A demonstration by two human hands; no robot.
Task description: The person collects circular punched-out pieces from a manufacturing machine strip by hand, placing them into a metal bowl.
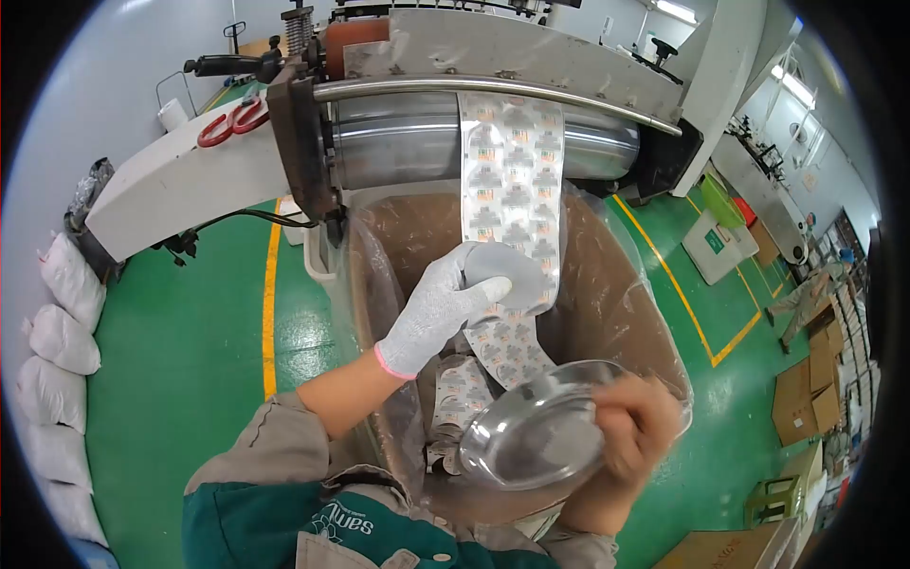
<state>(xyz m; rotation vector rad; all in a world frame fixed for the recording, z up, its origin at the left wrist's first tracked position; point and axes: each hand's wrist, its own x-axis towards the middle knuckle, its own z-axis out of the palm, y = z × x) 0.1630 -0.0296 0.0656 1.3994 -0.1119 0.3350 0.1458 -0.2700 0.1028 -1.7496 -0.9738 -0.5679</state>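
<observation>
My left hand (431,318), in a white knit glove with a pink cuff edge, pinches a flat grey round disc (517,275) between thumb and fingers. The disc overlaps a printed foil strip (512,180) that hangs down from a steel roller. My bare right hand (640,427), a little blurred, grips the rim of a shallow round metal bowl (536,431). Its shiny inside faces up and the bowl tilts over the near part of a large bin (607,275) lined with clear plastic. Folded lengths of the printed foil (460,389) lie inside the bin.
Above the bin runs a machine's steel roller (398,142) with a bar in front. Red-handled scissors (232,121) rest on the machine's left arm. White sacks (57,394) line the left wall. Cardboard boxes (806,389) and a person (806,299) are at the right.
</observation>
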